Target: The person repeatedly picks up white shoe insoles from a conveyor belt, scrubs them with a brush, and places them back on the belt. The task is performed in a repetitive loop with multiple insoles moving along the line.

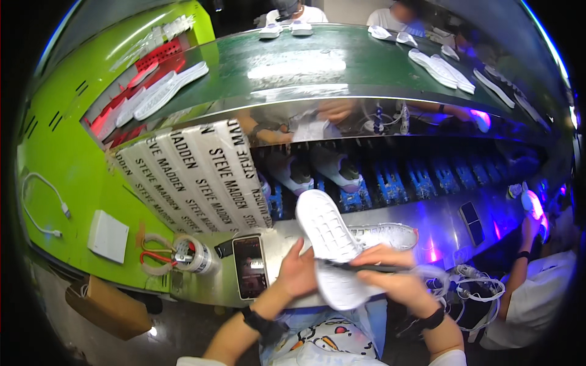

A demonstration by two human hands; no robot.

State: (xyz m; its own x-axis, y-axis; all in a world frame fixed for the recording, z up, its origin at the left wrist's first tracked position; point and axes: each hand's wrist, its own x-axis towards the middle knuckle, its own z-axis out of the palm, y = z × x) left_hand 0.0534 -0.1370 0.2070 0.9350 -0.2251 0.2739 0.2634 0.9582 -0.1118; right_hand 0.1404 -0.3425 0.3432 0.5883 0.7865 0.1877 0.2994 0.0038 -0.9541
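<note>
The white shoe sole [323, 222] is raised above the near edge of the metal table [439, 235], tilted with its far end leaning left and its grid-patterned face in view. It should be light enough to lift easily, springy rather than rigid, and fairly tough, though its pale surface would likely show smudges. The left hand [297, 272] cups the left edge at mid-length; some of its fingers are lost behind the sole, so how tightly it closes I cannot tell. The right hand [397, 277] pinches a slim dark tool [381, 267], perhaps a pen or brush, lying across the middle of the sole. A good hold is probably along the raised side rim, thumb on one edge and fingers underneath, supporting the middle so neither end flexes; a grip at one tip alone might let it twist. Just beyond, a second white sole [390, 235] lies on the table, probably similar to handle.
</note>
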